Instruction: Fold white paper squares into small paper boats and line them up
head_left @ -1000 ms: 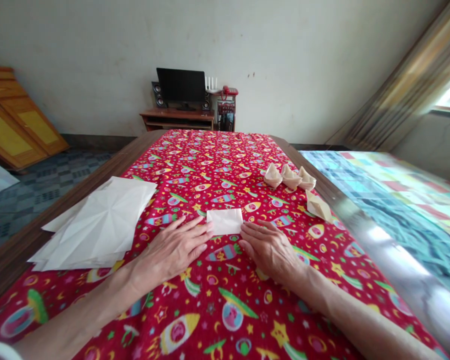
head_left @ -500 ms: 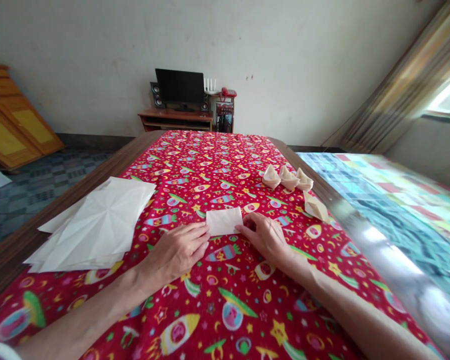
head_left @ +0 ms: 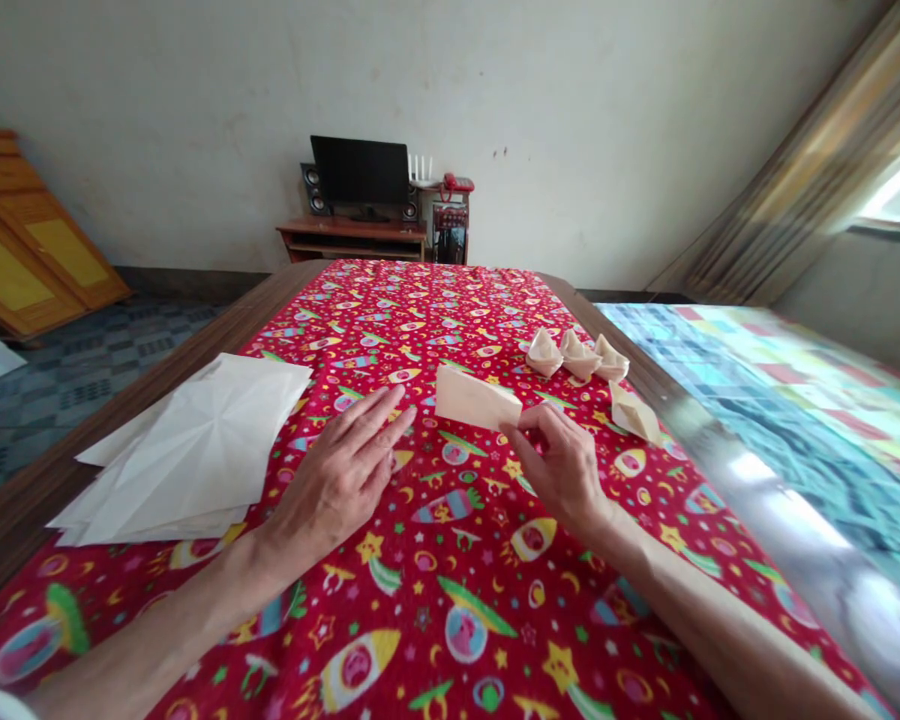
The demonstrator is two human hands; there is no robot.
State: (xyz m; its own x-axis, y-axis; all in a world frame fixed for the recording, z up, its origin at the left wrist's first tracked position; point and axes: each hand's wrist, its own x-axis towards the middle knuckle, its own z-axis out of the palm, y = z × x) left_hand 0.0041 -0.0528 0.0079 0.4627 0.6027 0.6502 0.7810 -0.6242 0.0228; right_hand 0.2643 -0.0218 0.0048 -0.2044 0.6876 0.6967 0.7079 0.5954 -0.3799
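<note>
Between thumb and fingers, my right hand (head_left: 559, 460) pinches the near right corner of a folded piece of white paper (head_left: 476, 398). The paper is a small flat rectangle, tilted and seemingly raised off the cloth. To its left, my left hand (head_left: 349, 465) is apart from it, fingers stretched out and holding nothing. A stack of creased white paper sheets (head_left: 195, 440) lies left of my left hand. Beyond my right hand sit several folded paper boat-like shapes (head_left: 580, 357), and one flatter folded paper piece (head_left: 634, 414) is nearer me.
A red patterned cloth (head_left: 450, 560) covers the wooden table (head_left: 262, 310). A bed with a blue cover (head_left: 780, 430) stands along the right side. At the far wall are a desk (head_left: 352, 232) with a monitor (head_left: 360, 175), and a yellow-paneled cabinet (head_left: 41, 240) is at left.
My left hand has let go of the folded paper and moved up and left, its fingers straightening. My right hand has lifted and turned the paper, shifting it right and away from me.
</note>
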